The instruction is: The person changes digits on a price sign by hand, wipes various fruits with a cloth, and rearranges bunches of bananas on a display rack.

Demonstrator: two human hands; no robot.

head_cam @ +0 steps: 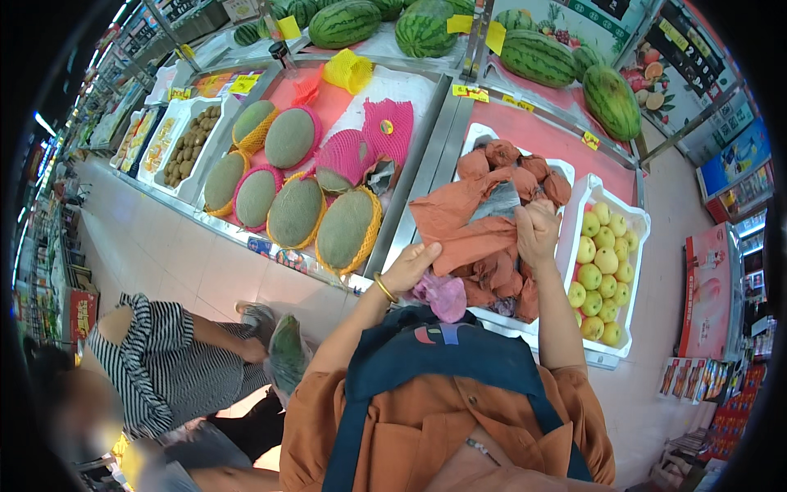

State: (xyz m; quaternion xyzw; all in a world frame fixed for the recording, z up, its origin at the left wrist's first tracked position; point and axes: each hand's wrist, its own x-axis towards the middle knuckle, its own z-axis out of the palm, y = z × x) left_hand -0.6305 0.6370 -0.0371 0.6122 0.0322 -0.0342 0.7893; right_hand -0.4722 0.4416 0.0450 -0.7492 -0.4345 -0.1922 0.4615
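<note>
A reddish-brown paper fruit bag (476, 244) is stretched between my two hands above a white foam box (563, 167). My left hand (413, 268) pinches the near left part of the bag between thumb and fingers. On the other side, my right hand (538, 231) is closed around its right end. Part of a grey inner surface (499, 200) shows in the bag's opening. Several fruits wrapped in similar brown paper (500, 153) sit in the box; the paper hides them. Crumpled pink-purple material (445, 297) lies next to my left wrist, close to the apron.
Netted melons (295, 212) in foam sleeves fill the display to the left. A foam box of yellow-green apples (605, 261) stands at right. Watermelons (424, 27) line the raised back shelf. A person in striped clothes (184, 363) stands at my left near a bagged watermelon (288, 350).
</note>
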